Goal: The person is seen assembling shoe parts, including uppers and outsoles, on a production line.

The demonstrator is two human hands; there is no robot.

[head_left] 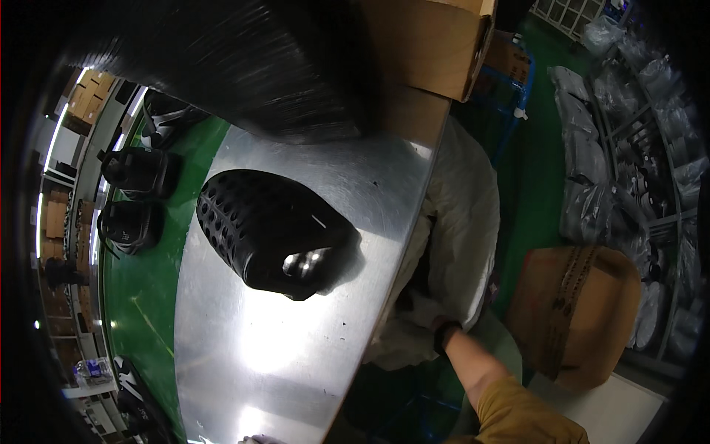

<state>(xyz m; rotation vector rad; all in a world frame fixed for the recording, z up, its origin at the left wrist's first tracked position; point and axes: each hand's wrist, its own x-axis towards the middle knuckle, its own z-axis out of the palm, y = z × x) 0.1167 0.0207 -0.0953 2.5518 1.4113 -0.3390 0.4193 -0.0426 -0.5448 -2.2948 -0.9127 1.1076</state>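
Note:
A black clog-like shoe (274,226) with rows of holes at one end lies on the shiny metal table (355,177). To the right of the table hangs a large off-white cloth sack (466,200) with its mouth open. My right hand (423,311), in a pale glove with a black band at the wrist, reaches into the sack's dark opening. Its fingers are hidden there, so what it holds cannot be seen. A small greyish patch at the lower edge of the table looks like part of my left hand (259,439); its fingers are out of sight.
A bulky black plastic-wrapped bundle (244,66) and a cardboard box (425,44) occupy the table's far end. Left of it, several black shoes (137,172) sit on a green surface (148,296). A brown carton (573,314) and racks of plastic-wrapped goods (621,155) stand right.

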